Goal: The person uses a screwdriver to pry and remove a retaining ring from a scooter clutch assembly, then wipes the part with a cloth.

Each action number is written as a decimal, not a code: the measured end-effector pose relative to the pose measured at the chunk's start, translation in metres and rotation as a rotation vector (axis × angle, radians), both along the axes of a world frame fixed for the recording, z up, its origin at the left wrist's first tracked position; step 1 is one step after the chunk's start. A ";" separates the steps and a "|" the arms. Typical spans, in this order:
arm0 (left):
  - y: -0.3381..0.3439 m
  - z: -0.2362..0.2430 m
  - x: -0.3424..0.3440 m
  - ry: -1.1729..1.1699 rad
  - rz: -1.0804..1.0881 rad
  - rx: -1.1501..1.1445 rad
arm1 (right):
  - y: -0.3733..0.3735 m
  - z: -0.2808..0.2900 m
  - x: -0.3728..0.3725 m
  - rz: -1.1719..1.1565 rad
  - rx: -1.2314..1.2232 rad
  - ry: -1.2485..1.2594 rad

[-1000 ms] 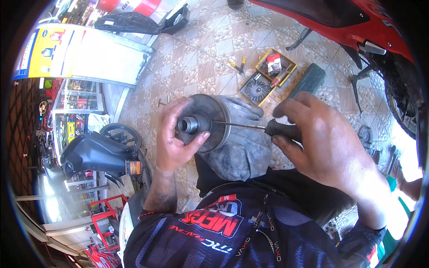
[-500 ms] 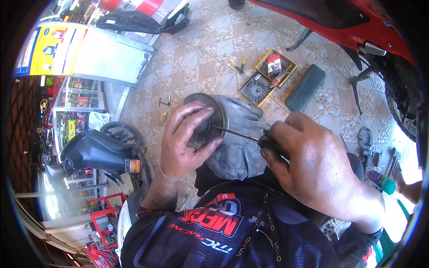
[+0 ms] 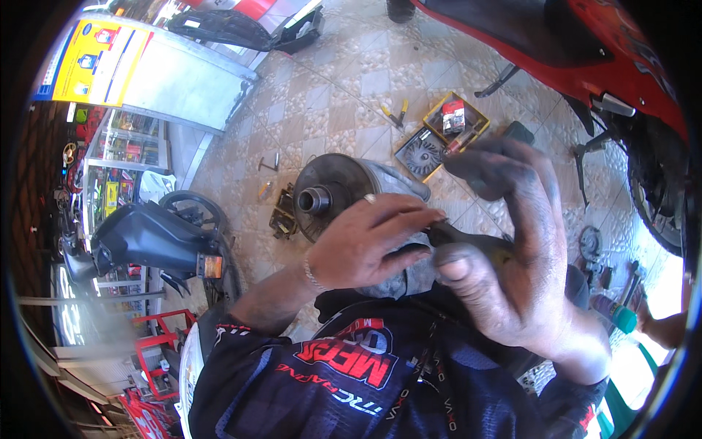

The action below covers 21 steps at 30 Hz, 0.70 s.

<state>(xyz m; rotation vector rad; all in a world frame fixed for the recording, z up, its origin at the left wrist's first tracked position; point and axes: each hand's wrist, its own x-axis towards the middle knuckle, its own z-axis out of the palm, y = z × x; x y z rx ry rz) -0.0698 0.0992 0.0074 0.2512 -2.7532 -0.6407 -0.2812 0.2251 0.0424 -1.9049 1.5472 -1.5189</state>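
A round dark metal part [image 3: 344, 172] with a disc-shaped face and a short hollow tube at its centre rests on grey cloth [image 3: 395, 285] over my lap. My left hand [image 3: 373, 241] is in front of its lower right side, palm down, with thumb and fingers closed on the end of a dark tool that looks like a screwdriver [image 3: 472, 238]. My right hand [image 3: 512, 256] is raised beside the handle, fingers and thumb spread apart. That hand partly hides the tool.
Beyond my hands, a yellow tray [image 3: 475, 121] with parts, a finned disc [image 3: 423, 155] and yellow-handled pliers [image 3: 395, 113] lie on the tiled floor. A hammer [image 3: 270, 162] lies further left. A red motorcycle [image 3: 556, 44] stands at the right, a dark vehicle part [image 3: 153, 241] at the left.
My left hand has left the disc face and moved right onto the tool, exposing the central tube. My right hand has opened its fingers from the tool, which has come away from the disc.
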 end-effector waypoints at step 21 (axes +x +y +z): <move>-0.008 -0.034 -0.005 -0.036 -0.081 -0.043 | 0.105 -0.362 -0.172 -0.239 1.028 0.100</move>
